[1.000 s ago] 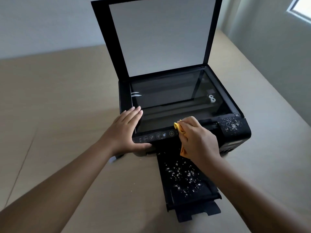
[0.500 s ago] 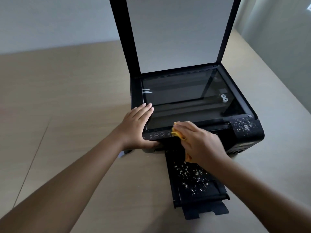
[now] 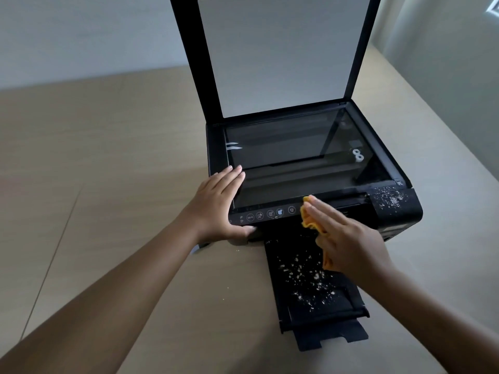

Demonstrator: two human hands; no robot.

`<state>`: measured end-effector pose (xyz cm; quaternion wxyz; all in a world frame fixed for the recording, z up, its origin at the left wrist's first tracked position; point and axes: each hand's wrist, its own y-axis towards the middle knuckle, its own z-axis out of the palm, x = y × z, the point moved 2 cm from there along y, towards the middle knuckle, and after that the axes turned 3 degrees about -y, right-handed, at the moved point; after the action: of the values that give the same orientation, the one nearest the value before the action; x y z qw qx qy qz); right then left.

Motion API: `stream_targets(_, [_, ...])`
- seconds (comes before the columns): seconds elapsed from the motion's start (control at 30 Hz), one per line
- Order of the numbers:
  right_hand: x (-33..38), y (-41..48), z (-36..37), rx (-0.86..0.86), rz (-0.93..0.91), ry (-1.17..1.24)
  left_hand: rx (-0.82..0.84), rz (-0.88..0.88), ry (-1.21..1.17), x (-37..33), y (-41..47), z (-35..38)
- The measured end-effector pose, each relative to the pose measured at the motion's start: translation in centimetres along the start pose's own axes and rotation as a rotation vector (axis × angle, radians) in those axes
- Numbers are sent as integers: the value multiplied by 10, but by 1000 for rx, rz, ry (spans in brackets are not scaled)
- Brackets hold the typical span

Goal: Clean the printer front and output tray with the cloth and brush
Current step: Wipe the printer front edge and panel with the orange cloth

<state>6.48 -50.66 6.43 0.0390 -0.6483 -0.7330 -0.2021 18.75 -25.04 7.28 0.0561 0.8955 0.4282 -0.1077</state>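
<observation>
Printer (image 3: 348, 205), black, with flat scanner on top. Stood on beige table (image 3: 108, 184), right of its middle, with the front turned toward the person. Ran with its long side from left to right. Had the lid (image 3: 280, 49) raised almost upright at the back, white inside with a black frame around. Showed under the lid the dark scanner glass (image 3: 291, 155), shiny, with pale reflections. Carried along the front edge a narrow control panel (image 3: 270, 213) with a row of small round icons.

Output tray (image 3: 337, 317), also black: stuck out from the front, below the panel. Pointed with its long axis toward the person, slanted a little to the right, and lay low over the table. Was scattered with white crumbs (image 3: 305, 276) across its middle. Same crumbs also on top of the right front corner of the printer.

Left hand (image 3: 216, 206): rested flat on the left front corner, fingers straight and close together, tips at the edge of the glass, thumb against the front face.

Right hand (image 3: 348, 241): pressed a yellow-orange cloth (image 3: 310, 222) against the front edge, just right of the panel, with straight fingers held together. Covered most of the cloth and left in sight only a crumpled fold at the fingertips and a strip below the palm, above the tray. Could not tell where its thumb was.
</observation>
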Motion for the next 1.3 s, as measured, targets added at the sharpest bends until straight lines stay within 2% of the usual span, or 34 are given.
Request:
stream_targets(0.13, [11, -2, 14, -75, 130, 31, 50, -43, 60, -5, 2, 1])
stream_targets(0.2, [16, -1, 18, -55, 118, 49, 82, -82, 95, -12, 5, 0])
stream_targets(0.3, [-2, -4, 6, -25, 84, -69, 87, -84, 102, -26, 15, 3])
stream_targets(0.47, [-26, -16, -8, -129, 393, -128, 45, -64, 82, -54, 37, 15])
stream_targets(0.7, [-32, -8, -22, -119, 506, -154, 0, -62, 88, -55, 40, 17])
stream_targets(0.83, [0, 2, -15, -57, 277, -4, -5, -61, 79, -57, 40, 16])
stream_targets(0.93, [18, 6, -8, -4, 254, 144, -8, -50, 65, -56, 38, 16])
stream_targets(1.13, [-19, 1, -29, 0, 253, -47, -12, -59, 77, -56, 40, 14])
stream_targets(1.3, [8, 8, -21, 54, 166, 44, -14, -64, 66, -55, 39, 15])
